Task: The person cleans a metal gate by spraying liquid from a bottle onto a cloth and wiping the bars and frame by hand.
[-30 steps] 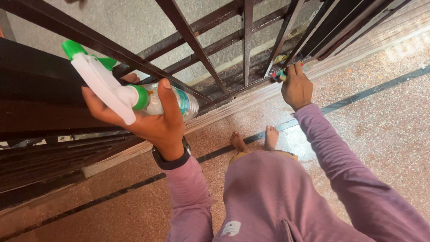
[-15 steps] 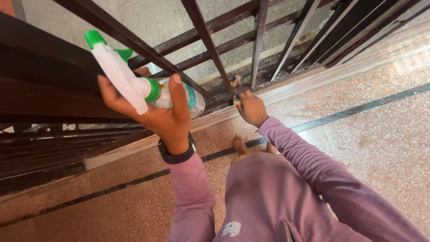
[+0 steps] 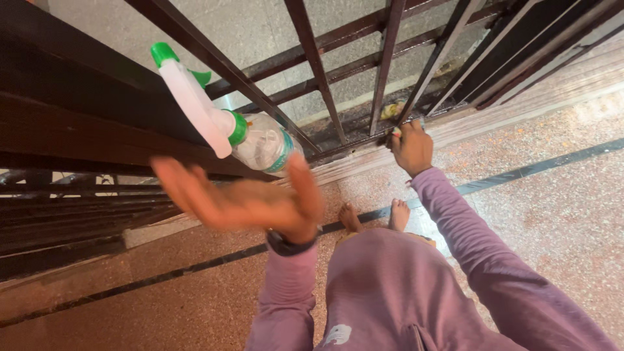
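Observation:
A clear spray bottle point(image 3: 263, 142) with a white trigger head and green nozzle lies against a slanted bar of the dark metal railing point(image 3: 312, 58). My left hand point(image 3: 240, 201) is just under it, palm up, fingers spread and blurred, holding nothing. I cannot tell what holds the bottle up. My right hand point(image 3: 411, 146) is down at the foot of the railing, closed on a small colourful object point(image 3: 394, 130) that is mostly hidden in the fist. Both arms wear mauve sleeves, and a dark watch sits on the left wrist.
The railing's bottom rail point(image 3: 351, 146) runs along a pale stone sill. Below lies a speckled reddish floor point(image 3: 552, 195) with a dark inlaid strip. My bare feet point(image 3: 396, 213) stand close to the sill. A dark wooden handrail point(image 3: 65, 136) crosses the left.
My left hand has let go of the spray bottle and dropped open below it. My right hand has slid right along the bottom rail, still closed.

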